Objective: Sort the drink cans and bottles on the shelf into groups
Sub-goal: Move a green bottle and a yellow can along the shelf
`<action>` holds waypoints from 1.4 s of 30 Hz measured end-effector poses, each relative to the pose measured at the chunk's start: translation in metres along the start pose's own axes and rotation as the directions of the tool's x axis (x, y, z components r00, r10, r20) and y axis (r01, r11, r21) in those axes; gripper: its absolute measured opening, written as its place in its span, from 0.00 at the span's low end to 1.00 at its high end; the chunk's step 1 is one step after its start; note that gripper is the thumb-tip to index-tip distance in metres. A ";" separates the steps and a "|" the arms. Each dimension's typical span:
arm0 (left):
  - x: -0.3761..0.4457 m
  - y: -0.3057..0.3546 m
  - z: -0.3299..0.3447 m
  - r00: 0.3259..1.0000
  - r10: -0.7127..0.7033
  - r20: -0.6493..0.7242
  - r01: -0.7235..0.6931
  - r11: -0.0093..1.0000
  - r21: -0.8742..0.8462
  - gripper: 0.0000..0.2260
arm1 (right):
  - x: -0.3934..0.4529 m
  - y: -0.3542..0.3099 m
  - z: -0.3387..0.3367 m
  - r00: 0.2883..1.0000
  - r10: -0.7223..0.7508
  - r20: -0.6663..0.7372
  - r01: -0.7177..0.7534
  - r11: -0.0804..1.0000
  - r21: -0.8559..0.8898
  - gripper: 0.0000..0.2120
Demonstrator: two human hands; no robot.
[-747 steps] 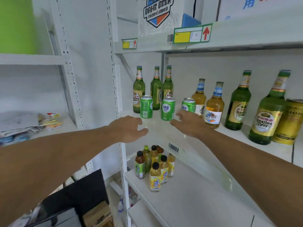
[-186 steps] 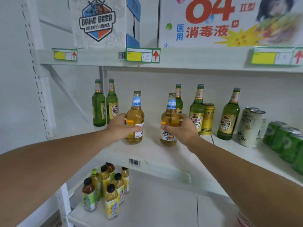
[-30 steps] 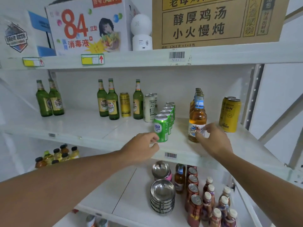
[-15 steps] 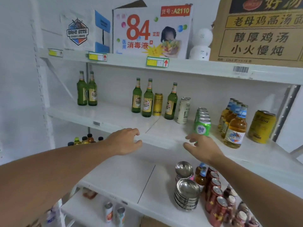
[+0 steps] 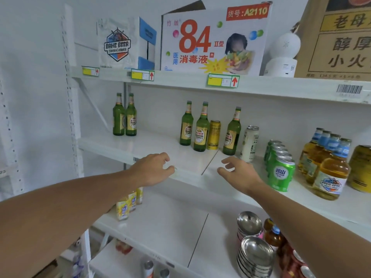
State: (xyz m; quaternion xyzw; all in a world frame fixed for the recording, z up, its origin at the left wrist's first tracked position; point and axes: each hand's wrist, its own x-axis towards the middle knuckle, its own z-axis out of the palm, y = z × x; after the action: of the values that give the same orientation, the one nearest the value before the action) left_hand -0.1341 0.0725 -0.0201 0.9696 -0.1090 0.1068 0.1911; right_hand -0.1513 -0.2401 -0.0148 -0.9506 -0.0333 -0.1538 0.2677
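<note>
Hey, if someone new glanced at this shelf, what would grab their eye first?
Probably the white carton with a big red 84 on the top shelf. Below it, green glass beer bottles stand mid-shelf, with a row of green cans at right. Both bare hands, left hand and right hand, hover empty at the shelf edge.

Middle shelf, all upright. Far left: two green bottles side by side. Centre: three more green bottles, a gold can between second and third. Right of these: a white can, then a row of green cans, a row of amber bottles, and another gold can.
</note>
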 end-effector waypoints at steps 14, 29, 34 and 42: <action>0.151 0.037 0.019 0.996 0.065 0.063 -0.076 0.980 0.186 0.28 | 0.132 0.045 0.014 0.995 0.084 0.048 -0.088 0.992 0.090 0.28; 0.319 0.023 0.086 0.999 0.026 -0.034 -0.039 0.889 -0.456 0.47 | 0.225 0.037 0.063 0.957 0.287 -0.041 -0.245 0.877 0.414 0.42; 0.344 0.029 0.098 1.000 0.002 -0.022 -0.014 0.826 -0.563 0.51 | 0.253 0.035 0.076 0.943 0.327 -0.062 -0.262 0.844 0.468 0.44; 0.374 0.035 0.114 1.000 0.001 -0.011 -0.008 0.742 -0.671 0.42 | 0.295 0.040 0.093 0.941 0.319 -0.113 -0.244 0.871 0.427 0.45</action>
State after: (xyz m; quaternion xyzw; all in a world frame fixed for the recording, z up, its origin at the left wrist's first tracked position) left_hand 0.2323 -0.0674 -0.0185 0.8354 -0.1413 0.0656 0.5271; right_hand 0.1604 -0.2318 -0.0187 -0.8506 0.0991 -0.1877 0.4810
